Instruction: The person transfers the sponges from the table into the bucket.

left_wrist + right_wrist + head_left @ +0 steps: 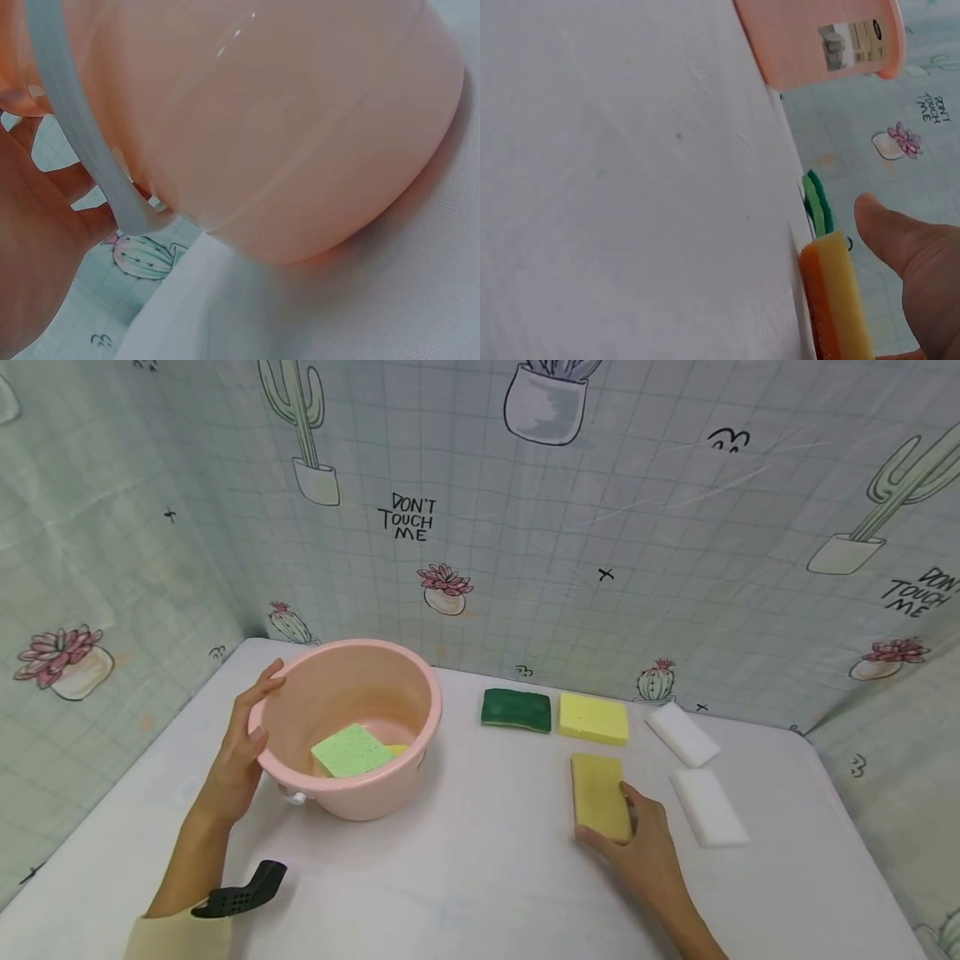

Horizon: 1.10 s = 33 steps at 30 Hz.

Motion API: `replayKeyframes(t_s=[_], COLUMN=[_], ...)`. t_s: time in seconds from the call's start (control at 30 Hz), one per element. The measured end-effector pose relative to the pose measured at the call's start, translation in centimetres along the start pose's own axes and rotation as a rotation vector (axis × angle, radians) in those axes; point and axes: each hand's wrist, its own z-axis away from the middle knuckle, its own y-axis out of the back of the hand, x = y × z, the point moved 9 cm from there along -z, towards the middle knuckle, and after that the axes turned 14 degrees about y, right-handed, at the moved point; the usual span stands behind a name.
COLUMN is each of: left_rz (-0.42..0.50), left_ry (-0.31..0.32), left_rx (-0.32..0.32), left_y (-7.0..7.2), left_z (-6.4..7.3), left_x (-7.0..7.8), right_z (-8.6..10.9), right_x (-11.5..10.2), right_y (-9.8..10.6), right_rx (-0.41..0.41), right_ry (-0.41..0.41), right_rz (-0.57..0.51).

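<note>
1. The right hand (pixel 648 852) has its fingers curled at the near end of a yellow sponge (pixel 600 796) that lies flat on the table (pixel 465 877); thumb on one side, fingertips on the other, so it looks gripped but not yet lifted. The right wrist view shows the sponge's orange underside (pixel 819 315) on the cloth.
2. The left hand (pixel 240 752) cups the outside wall of the pink tub (pixel 352 693), fingers spread loosely against it, thumb over the rim, steadying it.
3. Inside the tub, just beyond the left fingers, a light green sponge (pixel 351 750) already rests, with a bit of yellow under it; I judge at least one piece is already in.
4. Beyond the right fingertips lie a dark green sponge (pixel 516 709) and a pale yellow one (pixel 592 718); to their right, two white blocks (pixel 693 772).
5. Judged so, four pieces besides the gripped sponge remain outside the tub.
</note>
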Motion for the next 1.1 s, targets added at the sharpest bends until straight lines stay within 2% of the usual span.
replayKeyframes(t_s=[0.27,0.43,0.63,1.1], left_rz=[0.012,0.011,0.045,0.044], left_ry=[0.002,0.022,0.021,0.01], left_rx=[-0.008,0.008,-0.002,-0.004], left_y=[-0.1,0.1,0.1,0.1], left_z=[0.0,0.0,0.0,0.1], left_x=[0.0,-0.2,-0.1,-0.1], right_z=[0.3,0.4,0.4,0.5], right_x=[0.4,-0.1,-0.6,-0.4], right_y=[-0.6,-0.8,-0.9,-0.7], right_rx=[0.037,0.024,0.014,0.029], right_ry=[-0.054,-0.042,-0.036,-0.048], right_rz=[0.044,0.069,0.087,0.006])
